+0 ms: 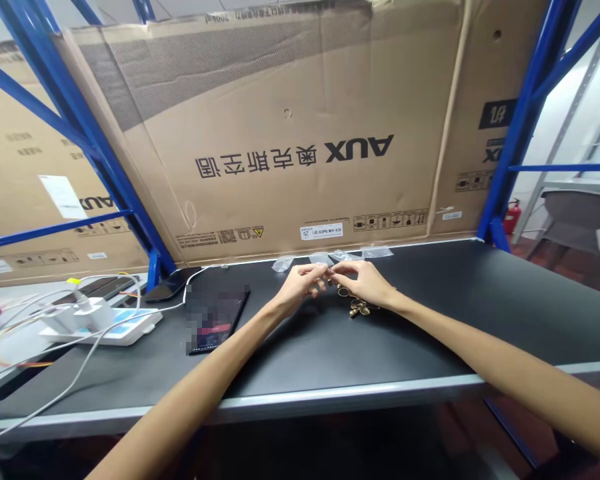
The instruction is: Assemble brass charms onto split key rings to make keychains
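Observation:
My left hand (304, 285) and my right hand (364, 283) meet fingertip to fingertip just over the black tabletop (430, 320). Both are closed in a pinch. From the fingers of the right one, gold-coloured charms on rings (360, 308) trail down onto the table, among them a leaf-like piece and a small rounded one. Whatever lies between the left fingertips is too small to make out. Just beyond the hands, several small clear plastic bags (283, 264) lie in a row along the back edge.
A dark tablet or phone (217, 321) lies left of my hands. Farther left, a white power strip (125, 328) carries plugs and loose white cables. Large cardboard boxes (280, 193) stand behind the table, between blue rack posts (523, 113). A metal edge (360, 395) runs along the front.

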`<state>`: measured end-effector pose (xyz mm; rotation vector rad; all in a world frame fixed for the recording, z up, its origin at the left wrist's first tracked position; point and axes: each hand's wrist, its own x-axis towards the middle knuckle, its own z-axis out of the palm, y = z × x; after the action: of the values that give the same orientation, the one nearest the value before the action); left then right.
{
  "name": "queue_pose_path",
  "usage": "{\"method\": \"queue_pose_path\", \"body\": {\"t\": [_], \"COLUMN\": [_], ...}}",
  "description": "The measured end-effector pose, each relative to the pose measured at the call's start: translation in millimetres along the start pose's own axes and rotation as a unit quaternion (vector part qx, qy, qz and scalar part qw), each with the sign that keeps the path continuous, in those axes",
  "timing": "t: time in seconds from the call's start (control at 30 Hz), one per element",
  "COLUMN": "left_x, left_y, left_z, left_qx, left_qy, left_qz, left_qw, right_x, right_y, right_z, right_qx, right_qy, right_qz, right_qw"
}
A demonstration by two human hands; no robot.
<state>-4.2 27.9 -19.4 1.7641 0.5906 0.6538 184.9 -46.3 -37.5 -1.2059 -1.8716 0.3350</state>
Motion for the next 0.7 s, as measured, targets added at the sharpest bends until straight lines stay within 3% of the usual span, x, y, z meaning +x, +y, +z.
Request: {"method": "queue_pose_path", "body": {"t": [0.27,0.7], "left_x": [-0.4,1.1], "left_y": [0.9,-2.5], "left_z": [0.1,-0.4], "left_qx": [-0.035,-0.061], "left_qy": [-0.029,-0.027], "left_qz": [-0.047,-0.039], "left_qw": [0.998,0.997], "right_x": [-3.2,-0.9], "right_y": [-6.7,-6.3], "right_z": [-5.1,-2.2], "right_qx": [-0.041,-0.02], "right_qy": [0.021,0.062], "right_qz": [-0.028,-0.035], "right_qw": [0.999,0.997]}}
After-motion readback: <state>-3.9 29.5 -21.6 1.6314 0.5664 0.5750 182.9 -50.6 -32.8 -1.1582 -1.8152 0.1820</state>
